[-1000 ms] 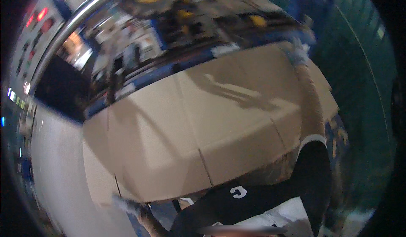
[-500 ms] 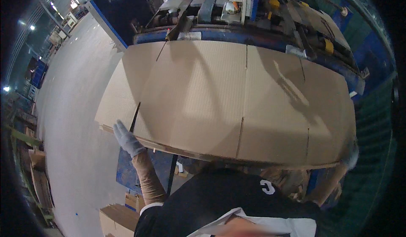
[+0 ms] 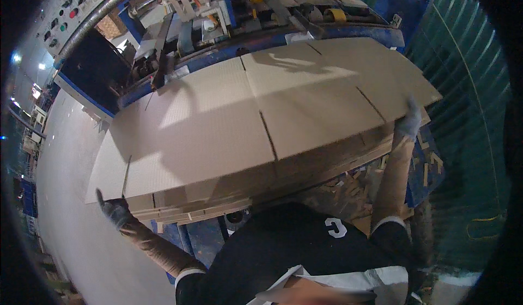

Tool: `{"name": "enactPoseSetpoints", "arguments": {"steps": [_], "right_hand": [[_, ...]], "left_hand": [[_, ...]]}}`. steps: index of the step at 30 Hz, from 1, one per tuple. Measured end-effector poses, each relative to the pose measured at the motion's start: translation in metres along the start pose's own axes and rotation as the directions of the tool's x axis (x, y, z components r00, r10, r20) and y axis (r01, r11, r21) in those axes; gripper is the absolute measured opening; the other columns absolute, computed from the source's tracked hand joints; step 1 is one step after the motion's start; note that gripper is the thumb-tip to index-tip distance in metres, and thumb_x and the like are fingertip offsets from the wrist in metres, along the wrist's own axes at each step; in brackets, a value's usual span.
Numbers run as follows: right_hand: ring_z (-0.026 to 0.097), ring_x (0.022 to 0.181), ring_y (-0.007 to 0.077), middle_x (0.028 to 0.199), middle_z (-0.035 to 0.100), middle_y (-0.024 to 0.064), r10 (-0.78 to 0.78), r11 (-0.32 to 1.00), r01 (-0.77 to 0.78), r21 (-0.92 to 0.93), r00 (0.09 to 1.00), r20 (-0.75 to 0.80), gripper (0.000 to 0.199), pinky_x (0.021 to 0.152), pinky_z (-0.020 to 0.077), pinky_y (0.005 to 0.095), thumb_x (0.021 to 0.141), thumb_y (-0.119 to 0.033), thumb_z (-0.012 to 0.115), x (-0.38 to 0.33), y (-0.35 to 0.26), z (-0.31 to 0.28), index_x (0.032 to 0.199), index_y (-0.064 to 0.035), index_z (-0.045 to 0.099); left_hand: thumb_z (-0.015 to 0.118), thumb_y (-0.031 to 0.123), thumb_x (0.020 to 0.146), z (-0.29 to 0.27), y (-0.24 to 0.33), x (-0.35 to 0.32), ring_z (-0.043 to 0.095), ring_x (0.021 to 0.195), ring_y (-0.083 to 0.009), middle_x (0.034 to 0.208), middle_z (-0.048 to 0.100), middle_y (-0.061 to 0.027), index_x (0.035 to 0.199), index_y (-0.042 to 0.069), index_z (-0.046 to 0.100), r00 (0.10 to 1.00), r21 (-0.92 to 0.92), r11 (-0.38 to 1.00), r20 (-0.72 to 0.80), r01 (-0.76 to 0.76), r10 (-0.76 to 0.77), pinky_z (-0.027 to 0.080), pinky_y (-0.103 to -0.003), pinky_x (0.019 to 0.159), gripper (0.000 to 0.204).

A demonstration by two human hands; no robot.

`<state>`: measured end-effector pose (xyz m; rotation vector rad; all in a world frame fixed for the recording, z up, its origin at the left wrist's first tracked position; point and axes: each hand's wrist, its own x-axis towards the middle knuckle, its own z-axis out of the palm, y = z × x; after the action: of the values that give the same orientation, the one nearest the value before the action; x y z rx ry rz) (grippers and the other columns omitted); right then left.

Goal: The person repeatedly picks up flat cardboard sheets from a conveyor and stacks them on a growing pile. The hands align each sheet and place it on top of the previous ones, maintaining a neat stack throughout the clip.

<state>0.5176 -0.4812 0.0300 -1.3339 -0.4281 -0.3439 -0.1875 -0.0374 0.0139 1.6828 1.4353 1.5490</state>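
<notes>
A large slotted cardboard sheet (image 3: 201, 125) spans the middle of the view, its near edge raised above a stack of cardboard sheets (image 3: 218, 195). My left hand (image 3: 114, 211), in a grey glove, grips the sheet at its near left corner, beside a cut slot; the fingers under the sheet are hidden. At the near edge on the right, my right hand (image 3: 408, 124), also gloved, has its thumb up over the sheet and the other fingers partly out of sight. The sheet's far edge lies against the front of a blue machine (image 3: 234, 52).
A control panel (image 3: 68, 11) with coloured buttons and a metal pipe (image 3: 103, 16) stand at the upper left. Green corrugated sheeting (image 3: 463, 125) rises on the right. Cardboard scraps (image 3: 348, 193) litter the area below the stack. Grey floor (image 3: 71, 158) runs along the left.
The view has turned to the right. The top sheet's near edge has come up off the stack. My right hand has moved from the right end onto the near edge.
</notes>
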Motion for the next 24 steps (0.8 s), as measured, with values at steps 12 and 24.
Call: {"name": "enactPoseSetpoints", "arguments": {"steps": [12, 24], "right_hand": [[0.056, 0.114, 0.0293, 0.116, 0.065, 0.0106, -0.061, 0.669, 0.717, -0.195, 0.315, 0.947, 0.035, 0.102, 0.0388, 0.0454, 0.073, -0.011, 0.066, -0.156, -0.099, 0.038, 0.108, -0.0105, 0.066], [0.046, 0.125, 0.0319, 0.132, 0.054, 0.0115, -0.004, 0.547, 0.837, 0.030, -0.034, 0.999, 0.055, 0.109, 0.0292, 0.0502, 0.068, -0.036, 0.070, -0.120, -0.054, 0.071, 0.116, -0.0126, 0.061]], "left_hand": [[0.064, 0.010, 0.086, 0.064, 0.103, -0.130, 0.051, 0.121, -0.0245, 0.135, 0.052, -0.0123, 0.125, -0.002, 0.056, 0.851, 0.030, 0.961, 0.472, -0.276, 0.230, 0.041, -0.037, 0.102, 0.041], [0.057, 0.010, 0.074, 0.120, 0.122, -0.108, 0.048, 0.123, -0.0360, 0.134, 0.051, -0.0128, 0.127, 0.013, 0.054, 0.122, -0.097, 0.488, 0.909, -0.867, 0.397, 0.029, -0.057, 0.107, 0.053]]}}
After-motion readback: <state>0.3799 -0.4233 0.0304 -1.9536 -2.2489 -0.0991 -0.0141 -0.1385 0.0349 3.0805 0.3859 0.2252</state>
